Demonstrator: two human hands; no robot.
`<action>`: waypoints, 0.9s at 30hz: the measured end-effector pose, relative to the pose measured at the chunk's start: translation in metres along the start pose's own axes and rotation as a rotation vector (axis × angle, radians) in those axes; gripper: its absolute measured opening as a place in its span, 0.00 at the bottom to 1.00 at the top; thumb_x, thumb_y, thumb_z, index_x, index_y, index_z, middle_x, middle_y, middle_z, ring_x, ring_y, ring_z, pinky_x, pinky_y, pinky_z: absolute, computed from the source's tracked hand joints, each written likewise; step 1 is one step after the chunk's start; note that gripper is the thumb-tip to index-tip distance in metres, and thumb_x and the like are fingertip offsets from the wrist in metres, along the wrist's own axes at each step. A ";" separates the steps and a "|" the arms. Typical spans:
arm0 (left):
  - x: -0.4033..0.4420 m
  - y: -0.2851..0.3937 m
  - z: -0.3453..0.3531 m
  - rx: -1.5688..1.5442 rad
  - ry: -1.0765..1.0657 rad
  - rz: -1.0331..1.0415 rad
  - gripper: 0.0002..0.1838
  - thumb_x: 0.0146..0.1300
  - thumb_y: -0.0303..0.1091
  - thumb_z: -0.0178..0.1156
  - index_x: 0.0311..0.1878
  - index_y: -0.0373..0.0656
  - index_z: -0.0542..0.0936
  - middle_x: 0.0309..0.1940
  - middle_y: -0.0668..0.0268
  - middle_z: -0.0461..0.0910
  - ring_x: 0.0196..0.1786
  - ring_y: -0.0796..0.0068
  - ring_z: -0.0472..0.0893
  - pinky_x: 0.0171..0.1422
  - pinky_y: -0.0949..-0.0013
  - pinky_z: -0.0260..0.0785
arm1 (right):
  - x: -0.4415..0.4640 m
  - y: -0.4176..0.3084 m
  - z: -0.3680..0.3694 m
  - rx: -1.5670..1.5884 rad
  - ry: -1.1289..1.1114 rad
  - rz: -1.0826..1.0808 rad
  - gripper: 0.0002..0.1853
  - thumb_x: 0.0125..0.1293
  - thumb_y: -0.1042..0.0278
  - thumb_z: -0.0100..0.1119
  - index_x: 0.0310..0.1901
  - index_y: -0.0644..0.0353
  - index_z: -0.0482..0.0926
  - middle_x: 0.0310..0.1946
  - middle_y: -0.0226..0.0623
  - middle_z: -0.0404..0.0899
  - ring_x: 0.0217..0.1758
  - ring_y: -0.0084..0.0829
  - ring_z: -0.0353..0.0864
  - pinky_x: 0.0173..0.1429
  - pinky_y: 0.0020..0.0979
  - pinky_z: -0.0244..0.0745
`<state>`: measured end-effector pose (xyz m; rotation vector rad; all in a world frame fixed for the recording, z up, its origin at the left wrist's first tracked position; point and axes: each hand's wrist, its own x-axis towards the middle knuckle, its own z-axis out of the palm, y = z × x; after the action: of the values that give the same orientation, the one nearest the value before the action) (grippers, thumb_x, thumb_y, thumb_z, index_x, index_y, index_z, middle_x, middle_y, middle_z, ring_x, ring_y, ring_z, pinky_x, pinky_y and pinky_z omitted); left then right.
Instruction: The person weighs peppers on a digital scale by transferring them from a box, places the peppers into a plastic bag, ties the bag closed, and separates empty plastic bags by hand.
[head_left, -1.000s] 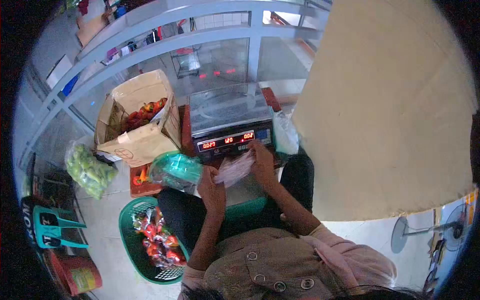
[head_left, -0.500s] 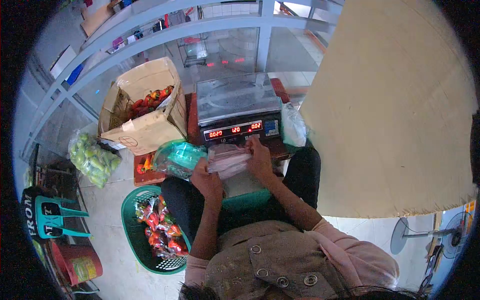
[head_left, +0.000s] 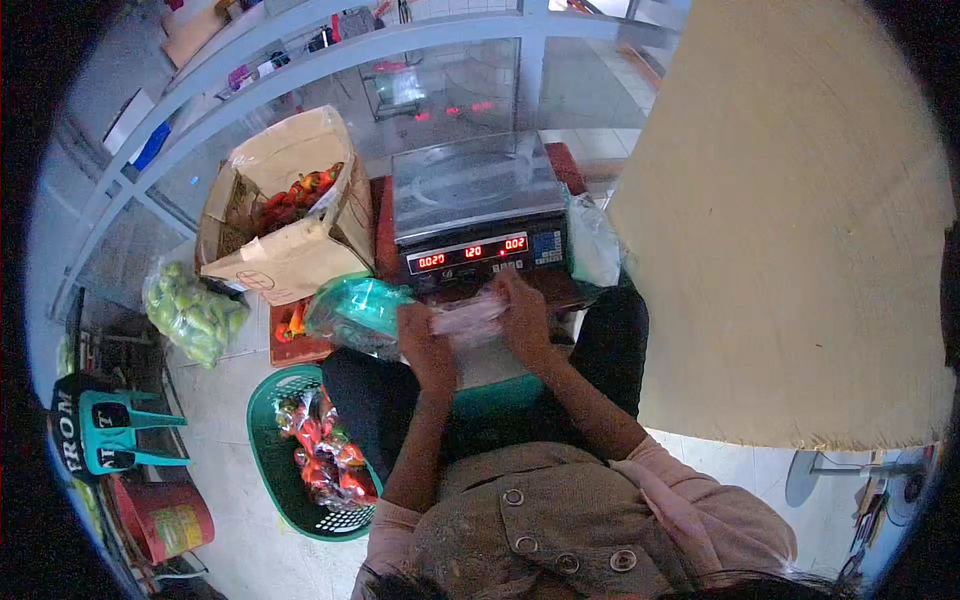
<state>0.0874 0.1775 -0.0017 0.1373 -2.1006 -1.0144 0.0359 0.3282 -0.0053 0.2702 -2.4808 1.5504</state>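
Between my hands, just in front of the scale, a crumpled clear plastic bag (head_left: 468,318) with a pinkish tint is stretched sideways. My left hand (head_left: 427,350) grips its left end, fingers closed. At the opposite end, my right hand (head_left: 524,325) pinches the plastic near the keypad. Both hands are slightly blurred. The digital scale (head_left: 480,190) has a bare metal pan and lit red digits. A green-tinted plastic bag (head_left: 362,308) lies beside my left hand.
Red peppers fill part of a cardboard box (head_left: 300,250) at the left. Packed peppers (head_left: 325,450) sit in a green basket (head_left: 262,470) by my left leg. A bag of green peppers (head_left: 192,315) lies on the floor. White plastic (head_left: 594,245) hangs right of the scale, near a large tan board (head_left: 780,220).
The plastic between my hands has become narrower and more bunched. My left hand has shifted slightly right and turned inward. The view has tilted a little.
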 end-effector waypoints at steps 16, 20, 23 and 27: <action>-0.012 -0.074 0.031 -0.110 -0.438 -0.188 0.14 0.39 0.12 0.49 0.32 0.39 0.71 0.30 0.59 0.70 0.37 0.57 0.73 0.41 0.63 0.65 | -0.011 0.078 0.005 -0.138 -0.159 0.170 0.17 0.50 0.80 0.57 0.44 0.61 0.74 0.35 0.46 0.79 0.40 0.48 0.79 0.45 0.42 0.74; -0.016 -0.078 0.028 -0.186 -0.662 -0.142 0.14 0.40 0.14 0.51 0.33 0.39 0.73 0.30 0.58 0.72 0.39 0.57 0.74 0.42 0.63 0.66 | -0.005 0.102 0.008 -0.211 -0.165 0.160 0.12 0.48 0.79 0.58 0.37 0.60 0.72 0.30 0.43 0.77 0.38 0.41 0.80 0.42 0.38 0.71; -0.030 -0.090 0.019 -0.196 -0.603 -0.153 0.14 0.40 0.14 0.52 0.32 0.39 0.73 0.31 0.59 0.72 0.39 0.57 0.74 0.43 0.62 0.66 | -0.015 0.144 0.026 -0.199 -0.240 0.129 0.13 0.49 0.79 0.57 0.39 0.59 0.74 0.32 0.44 0.78 0.39 0.40 0.80 0.45 0.36 0.72; -0.054 -0.101 0.012 -0.071 -0.572 -0.199 0.12 0.41 0.16 0.54 0.32 0.39 0.75 0.32 0.58 0.72 0.39 0.59 0.74 0.43 0.62 0.66 | -0.025 0.170 0.046 -0.211 -0.374 0.185 0.13 0.50 0.77 0.59 0.41 0.58 0.75 0.38 0.43 0.80 0.45 0.40 0.80 0.51 0.35 0.72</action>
<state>0.0941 0.1384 -0.1099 0.0195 -2.5962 -1.3674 0.0118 0.3615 -0.1788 0.3302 -3.0111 1.3905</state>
